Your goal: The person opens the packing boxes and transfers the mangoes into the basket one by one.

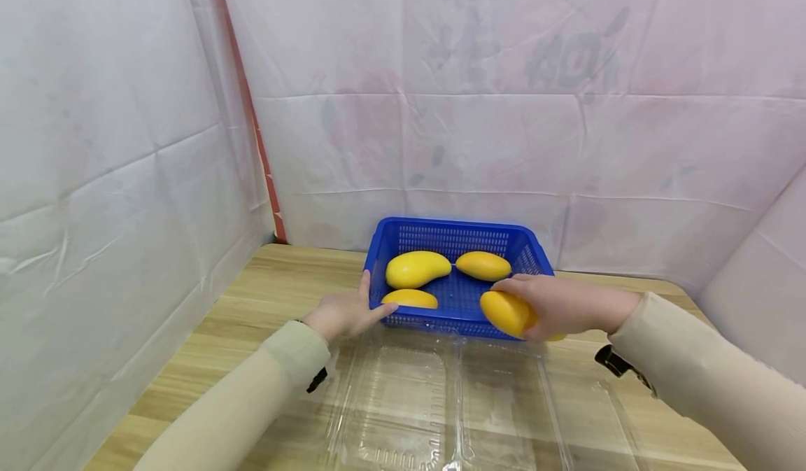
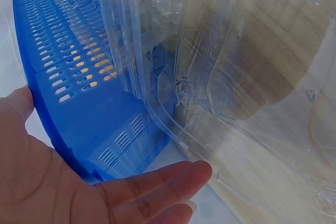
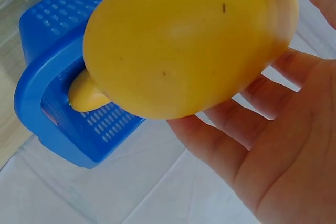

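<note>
My right hand (image 1: 554, 306) grips a yellow mango (image 3: 189, 45) above the right front corner of a blue basket (image 1: 462, 225). In the right wrist view its fingers wrap the underside of the fruit, with the thumb at the top. Inside the basket lie a large curved mango (image 1: 415, 269), a smaller mango (image 1: 483, 266) at the back right, and another mango (image 1: 409, 299) partly hidden behind the front wall. My left hand (image 1: 346, 313) rests at the basket's left front corner, thumb on the rim. Its fingers (image 2: 157, 187) are extended, holding nothing.
Clear plastic clamshell boxes (image 1: 403, 401) lie on the wooden table (image 1: 296, 282) in front of the basket, reaching close to its front wall. White sheeting (image 1: 466, 142) hangs behind the basket and along both sides of the table.
</note>
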### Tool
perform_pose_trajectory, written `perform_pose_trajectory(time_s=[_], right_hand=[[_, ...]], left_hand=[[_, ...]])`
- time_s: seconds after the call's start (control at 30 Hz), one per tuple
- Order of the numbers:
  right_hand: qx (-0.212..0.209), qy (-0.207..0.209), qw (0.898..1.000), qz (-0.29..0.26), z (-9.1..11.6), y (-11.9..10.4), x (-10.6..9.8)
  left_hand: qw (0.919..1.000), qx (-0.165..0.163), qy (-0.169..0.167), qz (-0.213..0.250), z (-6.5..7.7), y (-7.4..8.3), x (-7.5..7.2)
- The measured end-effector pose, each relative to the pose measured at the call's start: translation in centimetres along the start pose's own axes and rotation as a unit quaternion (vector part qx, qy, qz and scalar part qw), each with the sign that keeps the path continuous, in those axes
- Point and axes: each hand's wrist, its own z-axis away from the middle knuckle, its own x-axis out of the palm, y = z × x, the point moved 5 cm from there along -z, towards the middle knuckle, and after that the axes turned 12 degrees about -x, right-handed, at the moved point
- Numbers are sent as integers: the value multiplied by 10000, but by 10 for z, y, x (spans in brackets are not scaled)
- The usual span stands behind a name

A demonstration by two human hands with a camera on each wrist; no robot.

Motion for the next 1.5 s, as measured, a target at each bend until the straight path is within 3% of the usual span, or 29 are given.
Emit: perform_pose_trajectory(time_s=[0.37, 0.6, 1.03, 1.3, 1.5], right_hand=[[-96, -128, 9998, 146, -8, 7, -5], [111, -294, 9992, 229, -15, 16, -5], [126, -407, 9985, 332, -27, 26, -7], [420, -479, 9979, 127, -30, 39, -5], [397, -530, 9978, 90, -34, 41, -4]], left_hand=[[10000, -49, 2, 73, -1, -2, 0], [9999, -75, -27, 62, -1, -2, 0], [9999, -100, -33, 9, -2, -3, 0], [9999, -58, -74, -51, -4, -3, 2], [10000, -38, 3, -39, -3, -2, 1]])
